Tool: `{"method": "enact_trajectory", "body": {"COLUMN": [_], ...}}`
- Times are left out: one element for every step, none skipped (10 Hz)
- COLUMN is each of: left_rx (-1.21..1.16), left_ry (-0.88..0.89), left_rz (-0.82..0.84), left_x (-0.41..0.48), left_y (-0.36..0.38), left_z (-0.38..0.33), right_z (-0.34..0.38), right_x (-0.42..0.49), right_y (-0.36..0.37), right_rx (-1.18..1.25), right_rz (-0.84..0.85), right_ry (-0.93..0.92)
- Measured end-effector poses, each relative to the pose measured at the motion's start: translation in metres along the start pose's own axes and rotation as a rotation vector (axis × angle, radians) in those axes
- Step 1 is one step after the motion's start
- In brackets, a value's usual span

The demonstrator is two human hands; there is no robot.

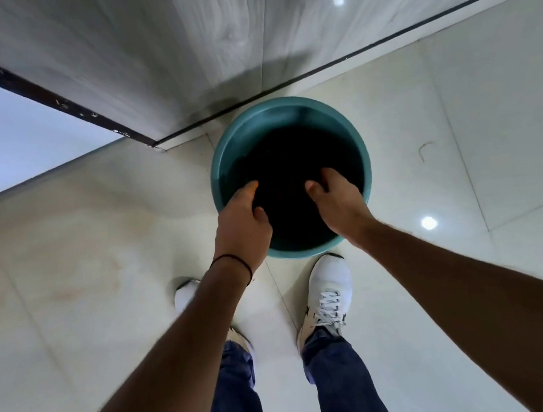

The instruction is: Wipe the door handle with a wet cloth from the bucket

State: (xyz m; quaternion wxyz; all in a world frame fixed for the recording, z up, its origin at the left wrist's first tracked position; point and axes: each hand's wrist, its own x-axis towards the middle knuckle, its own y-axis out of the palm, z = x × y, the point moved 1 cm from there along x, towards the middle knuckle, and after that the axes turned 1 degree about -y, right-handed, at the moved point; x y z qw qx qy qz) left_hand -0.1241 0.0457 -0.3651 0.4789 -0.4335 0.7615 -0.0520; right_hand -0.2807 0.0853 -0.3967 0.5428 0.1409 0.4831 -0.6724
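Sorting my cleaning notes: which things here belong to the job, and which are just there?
Job: bucket; left hand and right hand, both reaching into it. Cloth not discernible in the dark inside; door handle out of view.
Just there: shoes, wristband, floor.

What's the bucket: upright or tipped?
Upright. The bucket stands on the floor, its full round rim facing up at the camera; contents too dark to tell.

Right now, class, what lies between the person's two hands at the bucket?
In the head view, only the dark inside of the bucket shows between the left hand and right hand; no cloth can be made out there.
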Motion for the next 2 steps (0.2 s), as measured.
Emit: {"method": "enact_trajectory", "body": {"left_rx": [0.003,0.004], "left_ry": [0.02,0.037], "left_rz": [-0.029,-0.082], "left_x": [-0.016,-0.039], "left_y": [-0.006,-0.015], "left_z": [0.007,0.012], "right_z": [-0.007,-0.006], "right_x": [-0.02,-0.045], "right_y": [-0.001,-0.01], "right_rx": [-0.042,-0.046], "right_rz": [0.082,0.111], "right_ry": [-0.022,-0.056]}}
